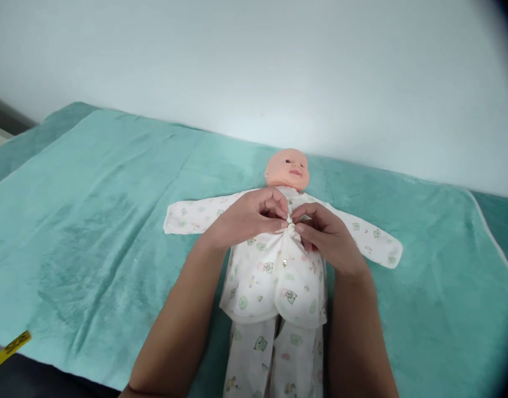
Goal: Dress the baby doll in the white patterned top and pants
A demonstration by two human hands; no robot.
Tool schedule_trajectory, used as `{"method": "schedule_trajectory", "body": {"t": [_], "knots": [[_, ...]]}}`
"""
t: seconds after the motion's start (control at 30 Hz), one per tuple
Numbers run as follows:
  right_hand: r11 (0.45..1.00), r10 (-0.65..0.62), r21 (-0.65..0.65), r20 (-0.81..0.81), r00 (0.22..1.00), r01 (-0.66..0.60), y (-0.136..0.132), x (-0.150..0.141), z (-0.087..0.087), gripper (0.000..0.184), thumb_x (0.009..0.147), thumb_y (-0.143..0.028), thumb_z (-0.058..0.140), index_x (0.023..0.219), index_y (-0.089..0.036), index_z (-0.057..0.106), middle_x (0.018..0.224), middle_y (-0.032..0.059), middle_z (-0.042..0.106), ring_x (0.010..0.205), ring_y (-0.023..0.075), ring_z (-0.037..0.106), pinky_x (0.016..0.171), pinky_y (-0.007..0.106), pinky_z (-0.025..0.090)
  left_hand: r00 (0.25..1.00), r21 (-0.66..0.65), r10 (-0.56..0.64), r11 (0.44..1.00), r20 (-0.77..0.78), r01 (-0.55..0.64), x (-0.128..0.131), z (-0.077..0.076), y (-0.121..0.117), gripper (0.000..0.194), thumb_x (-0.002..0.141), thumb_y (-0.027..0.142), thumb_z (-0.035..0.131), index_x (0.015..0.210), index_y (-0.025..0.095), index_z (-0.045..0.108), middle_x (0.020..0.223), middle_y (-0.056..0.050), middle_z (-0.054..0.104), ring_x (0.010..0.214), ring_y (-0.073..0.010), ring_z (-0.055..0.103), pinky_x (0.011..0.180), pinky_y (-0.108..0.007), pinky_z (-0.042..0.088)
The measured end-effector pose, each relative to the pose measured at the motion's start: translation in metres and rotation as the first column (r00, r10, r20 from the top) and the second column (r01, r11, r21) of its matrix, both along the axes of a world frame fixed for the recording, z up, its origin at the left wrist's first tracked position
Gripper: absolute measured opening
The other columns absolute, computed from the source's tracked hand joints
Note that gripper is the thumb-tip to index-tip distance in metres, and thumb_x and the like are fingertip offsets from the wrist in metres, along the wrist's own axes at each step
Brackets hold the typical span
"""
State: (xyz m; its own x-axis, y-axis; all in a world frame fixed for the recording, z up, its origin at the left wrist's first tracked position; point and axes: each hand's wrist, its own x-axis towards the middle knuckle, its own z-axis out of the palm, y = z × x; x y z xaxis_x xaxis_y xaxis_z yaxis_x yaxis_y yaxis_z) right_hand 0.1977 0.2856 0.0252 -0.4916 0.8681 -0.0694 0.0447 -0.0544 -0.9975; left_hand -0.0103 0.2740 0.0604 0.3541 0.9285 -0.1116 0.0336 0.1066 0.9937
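A baby doll (287,168) lies on its back on a teal blanket (92,221), head toward the wall, arms spread. It wears a white printed jacket (274,276) and matching trousers (257,354). My left hand (249,216) and my right hand (326,235) meet at the doll's chest. Both pinch the jacket's front edges together at a small snap button (291,226) just below the neck. A second snap (284,260) shows lower on the jacket front.
The blanket covers a bed or table set against a pale wall (278,66). A yellow tape strip (7,350) lies at the front left edge. The blanket's right border (492,235) runs toward the near right corner.
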Motion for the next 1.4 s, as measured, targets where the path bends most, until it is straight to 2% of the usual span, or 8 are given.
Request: {"method": "schedule_trajectory", "body": {"t": [0.23,0.47,0.77,1.0,1.4], "knots": [[0.999,-0.047,-0.009,0.043,0.998,0.047,-0.0001,-0.0031,0.0016,0.019,0.081,-0.032,0.073,0.094,-0.023,0.063,0.078,-0.0042,0.058,0.049,0.0044,0.048,0.045,0.02,0.037,0.997,0.032,-0.007,0.999,-0.079,0.009,-0.0027,-0.0039,0.0021,0.014,0.077,0.024,0.069,0.088,0.018,0.062,0.08,-0.001,0.065,0.071,-0.0107,0.056,0.06,-0.022,0.042],[0.996,-0.089,-0.014,0.048,0.995,0.089,-0.0004,-0.006,0.0022,0.018,0.081,-0.032,0.074,0.092,-0.023,0.064,0.067,-0.0064,0.055,0.046,0.0046,0.046,0.043,0.019,0.035,0.998,0.024,-0.008,1.0,-0.058,0.01,-0.0031,-0.004,0.0019,0.016,0.078,0.026,0.07,0.09,0.018,0.063,0.082,-0.001,0.065,0.075,-0.0115,0.058,0.065,-0.023,0.045],[0.995,-0.097,-0.009,0.024,0.995,0.098,0.0,-0.0063,-0.0001,0.02,0.08,-0.033,0.076,0.092,-0.023,0.064,0.067,-0.0065,0.056,0.045,0.0042,0.045,0.042,0.019,0.035,0.999,0.014,-0.017,1.0,-0.034,0.017,-0.003,-0.0052,0.0024,0.016,0.078,0.025,0.071,0.091,0.018,0.063,0.082,0.0,0.065,0.074,-0.0107,0.058,0.064,-0.023,0.045],[0.994,-0.111,-0.011,0.029,0.993,0.111,-0.0009,-0.0072,0.0004,0.023,0.078,-0.037,0.077,0.09,-0.022,0.063,0.066,-0.0058,0.056,0.044,0.0046,0.045,0.041,0.019,0.034,0.989,0.038,-0.105,0.993,-0.101,0.109,-0.0079,-0.0041,0.0029,0.022,0.078,0.025,0.071,0.098,0.019,0.065,0.086,-0.001,0.065,0.071,-0.0103,0.056,0.061,-0.022,0.045],[0.995,-0.094,-0.013,0.012,0.995,0.094,-0.0011,-0.0066,0.0014,0.025,0.075,-0.032,0.079,0.092,-0.023,0.063,0.079,-0.004,0.06,0.047,0.0038,0.046,0.041,0.019,0.037,0.995,0.06,-0.071,0.995,-0.074,0.076,-0.0069,-0.0093,0.0039,0.021,0.078,0.024,0.07,0.098,0.018,0.065,0.089,-0.004,0.067,0.079,-0.0128,0.06,0.067,-0.025,0.048]]}}
